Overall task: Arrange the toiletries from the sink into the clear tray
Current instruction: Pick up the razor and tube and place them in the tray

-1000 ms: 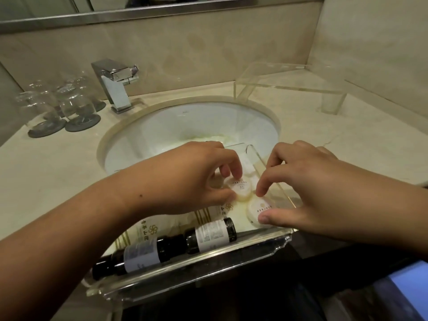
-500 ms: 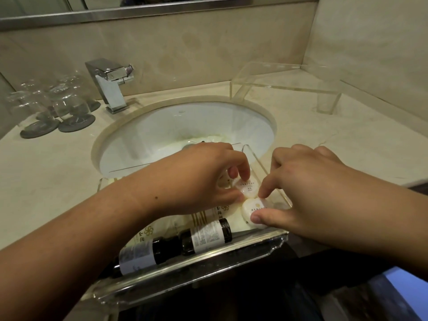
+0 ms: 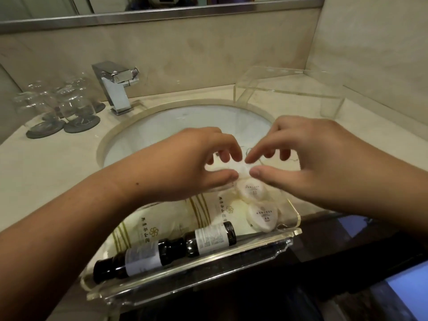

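Note:
The clear tray (image 3: pixel 208 272) sits on the counter's front edge, partly over the sink (image 3: pixel 180 126). In it lie two dark bottles (image 3: pixel 203 239) end to end along the front, white packets (image 3: pixel 148 225) with gold stripes, and two round white soaps (image 3: pixel 253 189) at the right end. Above the tray's far right corner, my left hand (image 3: pixel 185 163) and my right hand (image 3: pixel 312 158) meet fingertip to fingertip. Both pinch a third small white soap (image 3: pixel 243 169), which is blurred and partly hidden by my fingers.
A chrome faucet (image 3: pixel 115 89) stands behind the basin. Upturned glasses (image 3: pixel 58 105) on dark coasters are at the back left. A clear acrylic riser (image 3: pixel 289 89) fills the back right corner. The dark cabinet front drops away below the tray.
Both hands have lifted from the two round soaps, which now lie free in the tray's right end. The hands have moved up and back, meeting on another small white soap.

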Demonstrator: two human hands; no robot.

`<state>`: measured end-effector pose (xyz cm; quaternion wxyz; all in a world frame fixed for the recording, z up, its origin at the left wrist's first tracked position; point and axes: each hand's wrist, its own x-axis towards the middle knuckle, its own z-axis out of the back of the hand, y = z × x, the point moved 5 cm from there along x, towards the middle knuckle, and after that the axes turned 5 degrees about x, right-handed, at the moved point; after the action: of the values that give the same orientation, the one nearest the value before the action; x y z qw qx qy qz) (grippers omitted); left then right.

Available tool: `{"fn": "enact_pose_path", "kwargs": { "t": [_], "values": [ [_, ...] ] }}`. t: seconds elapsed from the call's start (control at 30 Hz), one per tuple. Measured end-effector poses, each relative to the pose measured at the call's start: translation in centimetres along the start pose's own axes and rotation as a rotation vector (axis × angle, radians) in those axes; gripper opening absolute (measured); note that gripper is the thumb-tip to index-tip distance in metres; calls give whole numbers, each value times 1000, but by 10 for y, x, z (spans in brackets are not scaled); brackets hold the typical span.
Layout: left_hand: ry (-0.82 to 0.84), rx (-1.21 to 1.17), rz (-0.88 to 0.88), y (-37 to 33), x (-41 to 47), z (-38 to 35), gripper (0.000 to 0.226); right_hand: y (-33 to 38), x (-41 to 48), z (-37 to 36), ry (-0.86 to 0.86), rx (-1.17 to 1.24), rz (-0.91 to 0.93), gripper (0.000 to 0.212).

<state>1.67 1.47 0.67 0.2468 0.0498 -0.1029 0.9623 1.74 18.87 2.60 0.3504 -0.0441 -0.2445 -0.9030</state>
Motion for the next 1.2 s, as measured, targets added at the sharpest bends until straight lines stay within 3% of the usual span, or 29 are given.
{"fn": "enact_pose_path", "kwargs": {
  "t": [0.17,0.47,0.63,0.8,1.03,1.2],
  "values": [
    [-94,16,138,42,-7,24,29,-8,31,5,-105,165,25,25],
    [-104,-90,352,130,-17,10,19,-54,95,-27,-60,322,-95,14],
    [-9,-124,418,174,-8,-9,19,-76,137,-51,31,381,-138,13],
    [78,-98,414,204,10,-30,17,-98,173,-88,196,222,-150,12],
    [306,-73,346,230,51,-74,28,-126,212,-150,555,-73,-227,36],
    [386,-56,350,247,76,-96,36,-138,232,-173,625,-239,-213,48]
  ]
}}
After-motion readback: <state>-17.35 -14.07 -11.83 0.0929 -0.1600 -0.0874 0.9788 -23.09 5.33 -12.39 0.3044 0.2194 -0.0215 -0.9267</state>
